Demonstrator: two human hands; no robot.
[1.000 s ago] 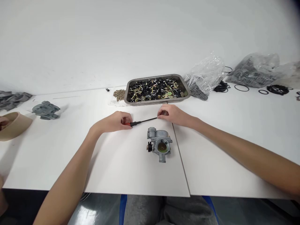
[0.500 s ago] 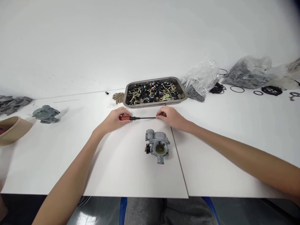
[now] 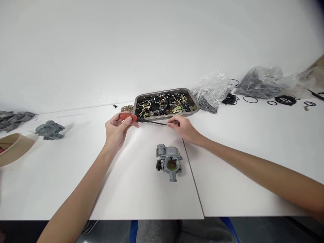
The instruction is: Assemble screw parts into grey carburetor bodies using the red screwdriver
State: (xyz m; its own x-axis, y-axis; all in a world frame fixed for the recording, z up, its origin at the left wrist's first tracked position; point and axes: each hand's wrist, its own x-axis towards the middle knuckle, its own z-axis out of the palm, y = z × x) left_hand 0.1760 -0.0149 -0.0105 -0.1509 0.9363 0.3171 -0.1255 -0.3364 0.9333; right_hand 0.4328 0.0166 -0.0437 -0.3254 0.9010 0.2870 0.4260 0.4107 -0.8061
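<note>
A screwdriver [image 3: 128,117] with a red and black handle and a thin dark shaft lies across both hands, tilted with its handle end higher. My left hand [image 3: 116,131] is closed around the handle, thumb along its side. At the shaft's tip, the fingers of my right hand [image 3: 182,127] are pinched together; whether they also hold a small part there is hidden. Below the hands, a grey metal carburetor [image 3: 170,162] stands on the white table, its round bore facing me. Just behind the hands is a metal tray [image 3: 195,101] full of small black and brass-coloured parts.
Left of the tray lies a heap of small brass pieces [image 3: 127,108]. A second carburetor [image 3: 50,130] and a beige round container [image 3: 19,148] are at the left. Plastic bags of grey parts [image 3: 209,92] and black rings [image 3: 285,100] line the wall at right. A seam splits the tabletop.
My left hand has lifted and turned, raising the screwdriver's handle off the table so that it slants down to the right. My right hand stays at the tip. The view has tilted slightly upward.
</note>
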